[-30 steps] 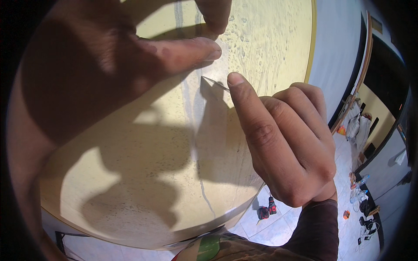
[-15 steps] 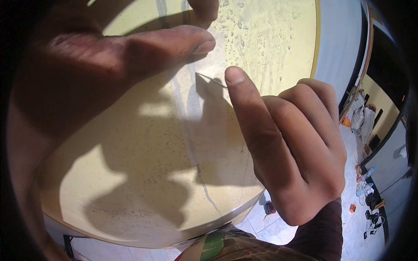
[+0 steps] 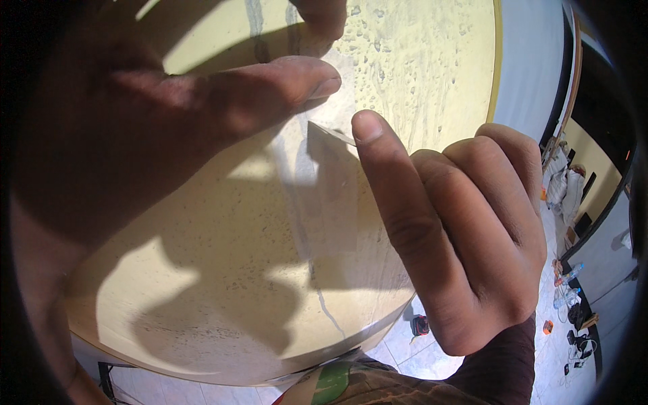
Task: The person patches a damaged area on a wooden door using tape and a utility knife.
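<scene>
My right hand (image 3: 466, 229) is closed, with a thin metal blade (image 3: 331, 133) pinched under the forefinger. The blade's pointed tip lies at a translucent strip (image 3: 335, 209) on a pale yellow, round-edged board (image 3: 223, 270). My left hand (image 3: 223, 108) reaches in from the left, thumb and finger apart with nothing visible between them. Its thumb tip is just above the blade's tip, by the strip's upper part. The rest of the left fingers are hidden or cut off at the top.
Grey streaks and droplet-like marks cover the board, a crack-like line (image 3: 329, 314) running toward its near edge. Below on the tiled floor (image 3: 432, 364) lie a red and black object (image 3: 420, 325), an orange one (image 3: 547, 327), clear bottles (image 3: 565, 295) and cables (image 3: 584, 347).
The whole view has shifted slightly, carrying both hands a little right. My left thumb has come down nearer the blade's tip. More of the blade's flat side shows.
</scene>
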### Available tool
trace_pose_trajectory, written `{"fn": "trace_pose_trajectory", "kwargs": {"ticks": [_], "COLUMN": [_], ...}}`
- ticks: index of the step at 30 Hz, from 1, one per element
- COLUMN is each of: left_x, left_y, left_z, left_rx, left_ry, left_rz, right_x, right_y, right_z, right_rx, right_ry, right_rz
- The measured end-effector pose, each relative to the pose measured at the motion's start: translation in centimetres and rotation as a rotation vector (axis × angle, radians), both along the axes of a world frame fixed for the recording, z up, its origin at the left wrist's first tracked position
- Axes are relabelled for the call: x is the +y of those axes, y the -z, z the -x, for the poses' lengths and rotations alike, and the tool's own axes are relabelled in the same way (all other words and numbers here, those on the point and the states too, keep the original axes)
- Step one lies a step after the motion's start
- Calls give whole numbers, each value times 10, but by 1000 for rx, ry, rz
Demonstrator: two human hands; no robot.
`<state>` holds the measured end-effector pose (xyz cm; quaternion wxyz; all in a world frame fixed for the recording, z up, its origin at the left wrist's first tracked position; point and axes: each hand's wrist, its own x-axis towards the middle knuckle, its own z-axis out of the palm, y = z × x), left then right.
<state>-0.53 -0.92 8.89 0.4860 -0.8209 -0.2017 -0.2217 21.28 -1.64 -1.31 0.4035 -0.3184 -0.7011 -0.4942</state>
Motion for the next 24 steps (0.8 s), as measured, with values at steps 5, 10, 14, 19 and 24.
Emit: {"fn": "trace_pose_trajectory", "kwargs": {"ticks": [5,10,14,19,24], "left_x": [2,-11,14,10,6], "left_y": [1,-6,3,5,2], "left_z": [-6,-2,-13,-9,-9], "left_rx": [3,12,10,10,8], "left_ry": [24,-18,49,28,12], "left_rz": [-6,-16,2,-6,-12], "right_x": [-4,-3,3,-10,-4], "right_y": [-1,1,6,2,10], "right_z": [-1,2,-10,-1,-2], "right_rx": [-4,-4,-7,16,71], "right_ry": [31,3,70,70,-58], "right_rz": [-18,-34,7,100,71]}}
